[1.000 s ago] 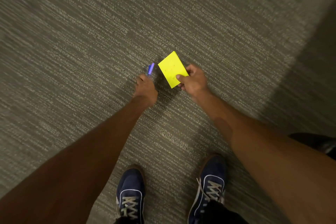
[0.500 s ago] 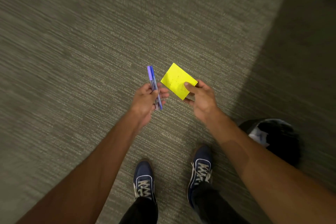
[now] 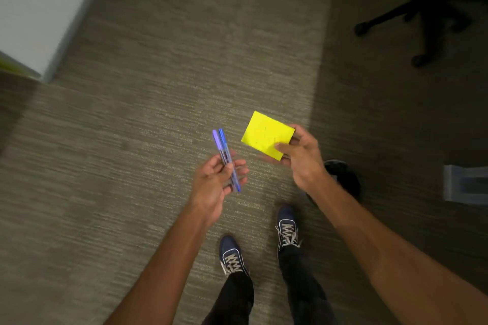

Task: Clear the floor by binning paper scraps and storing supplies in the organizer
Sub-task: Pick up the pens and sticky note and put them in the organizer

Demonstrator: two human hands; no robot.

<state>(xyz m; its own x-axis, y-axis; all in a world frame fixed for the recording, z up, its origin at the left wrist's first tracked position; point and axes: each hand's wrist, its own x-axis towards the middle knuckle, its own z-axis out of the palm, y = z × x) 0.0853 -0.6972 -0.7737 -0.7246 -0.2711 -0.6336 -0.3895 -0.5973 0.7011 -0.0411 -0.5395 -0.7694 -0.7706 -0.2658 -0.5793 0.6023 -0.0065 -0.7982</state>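
My left hand (image 3: 216, 182) holds two pens (image 3: 225, 157) side by side, one purple-capped and one blue-capped, caps pointing away from me. My right hand (image 3: 301, 158) grips a yellow pad of sticky notes (image 3: 265, 133) by its near corner, thumb on top. Both hands are raised at waist height above the carpet, a short gap between them. A black bin (image 3: 344, 179) shows partly behind my right wrist, on the floor to the right of my feet; its inside is hidden.
A clear plastic organizer (image 3: 466, 183) lies at the right edge on the carpet. A black office chair base (image 3: 425, 8) stands at the top right. A white furniture panel (image 3: 39, 8) fills the top left. My two blue shoes (image 3: 232, 256) stand below my hands.
I have risen from the floor with the pens and the yellow pad. The view has pulled back and swung, bringing the chair base, the organizer and the white panel into sight.
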